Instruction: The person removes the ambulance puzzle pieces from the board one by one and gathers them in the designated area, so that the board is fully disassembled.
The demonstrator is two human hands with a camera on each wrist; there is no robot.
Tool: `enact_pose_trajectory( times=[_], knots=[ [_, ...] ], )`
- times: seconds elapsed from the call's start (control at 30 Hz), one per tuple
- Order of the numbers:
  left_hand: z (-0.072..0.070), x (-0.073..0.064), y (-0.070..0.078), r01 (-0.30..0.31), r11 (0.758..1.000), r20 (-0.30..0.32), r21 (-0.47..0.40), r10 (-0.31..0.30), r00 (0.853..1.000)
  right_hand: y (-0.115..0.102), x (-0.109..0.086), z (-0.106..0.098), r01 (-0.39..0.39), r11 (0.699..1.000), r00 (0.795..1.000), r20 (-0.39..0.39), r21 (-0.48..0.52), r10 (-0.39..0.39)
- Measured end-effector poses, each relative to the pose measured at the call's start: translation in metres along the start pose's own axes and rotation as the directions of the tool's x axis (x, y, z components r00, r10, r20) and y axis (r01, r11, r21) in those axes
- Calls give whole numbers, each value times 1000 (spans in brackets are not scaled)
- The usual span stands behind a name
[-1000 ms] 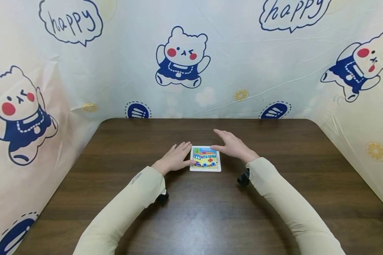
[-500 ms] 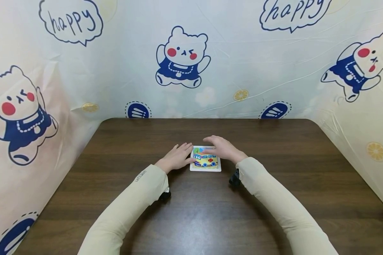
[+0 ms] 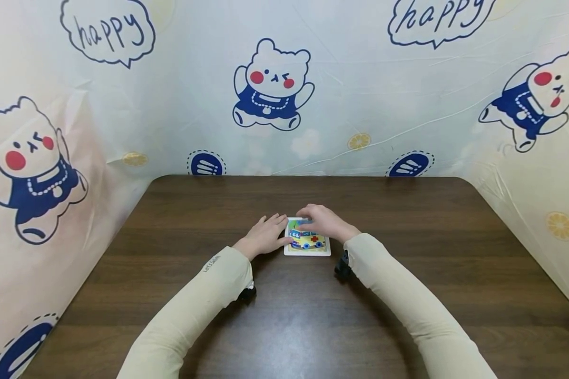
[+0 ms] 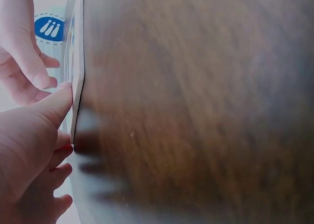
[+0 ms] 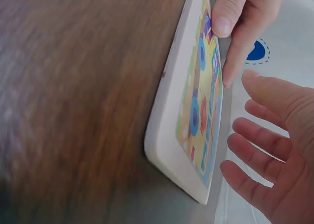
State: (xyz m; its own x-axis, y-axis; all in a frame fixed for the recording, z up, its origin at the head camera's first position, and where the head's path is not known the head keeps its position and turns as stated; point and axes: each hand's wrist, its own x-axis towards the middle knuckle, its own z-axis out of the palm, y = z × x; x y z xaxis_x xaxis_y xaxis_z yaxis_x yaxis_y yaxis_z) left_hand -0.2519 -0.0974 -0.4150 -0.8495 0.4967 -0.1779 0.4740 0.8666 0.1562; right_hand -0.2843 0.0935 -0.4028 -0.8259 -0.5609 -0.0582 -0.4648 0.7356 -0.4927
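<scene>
A flat, square picture board (image 3: 308, 245) with a white rim and a yellow cartoon ambulance lies on the table. My left hand (image 3: 265, 235) rests at its left edge, fingers extended and thumb on the picture. In the left wrist view that thumb (image 4: 59, 98) touches the board's rim. My right hand (image 3: 327, 221) is over the board's upper right part, covering some of the picture. From the right wrist view, the right hand (image 5: 287, 140) has loosely bent fingers with nothing between them, apart from the board. Whether the picture is made of separate pieces I cannot tell.
The dark wooden table (image 3: 284, 326) spreads around the board on all sides. Behind it and along both sides hangs a pale cloth (image 3: 170, 105) printed with bears. Each wrist carries a small black camera (image 3: 343, 267).
My right hand has moved left and slightly down from the board's right edge to above the picture. The left hand has shifted a little right, staying at the left edge.
</scene>
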Motion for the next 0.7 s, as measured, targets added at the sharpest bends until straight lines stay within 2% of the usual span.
enact_pose_trajectory(
  times=[0.23, 0.7],
  knots=[
    [1, -1, 3, 9, 1000, -7, 14, -9, 1000, -2, 3, 2, 16, 1000, 1000, 15, -1, -16],
    [1, -3, 4, 8, 1000, -11, 27, -8, 1000, -1, 7, 7, -20, 1000, 999, 32, -21, 21]
  ],
)
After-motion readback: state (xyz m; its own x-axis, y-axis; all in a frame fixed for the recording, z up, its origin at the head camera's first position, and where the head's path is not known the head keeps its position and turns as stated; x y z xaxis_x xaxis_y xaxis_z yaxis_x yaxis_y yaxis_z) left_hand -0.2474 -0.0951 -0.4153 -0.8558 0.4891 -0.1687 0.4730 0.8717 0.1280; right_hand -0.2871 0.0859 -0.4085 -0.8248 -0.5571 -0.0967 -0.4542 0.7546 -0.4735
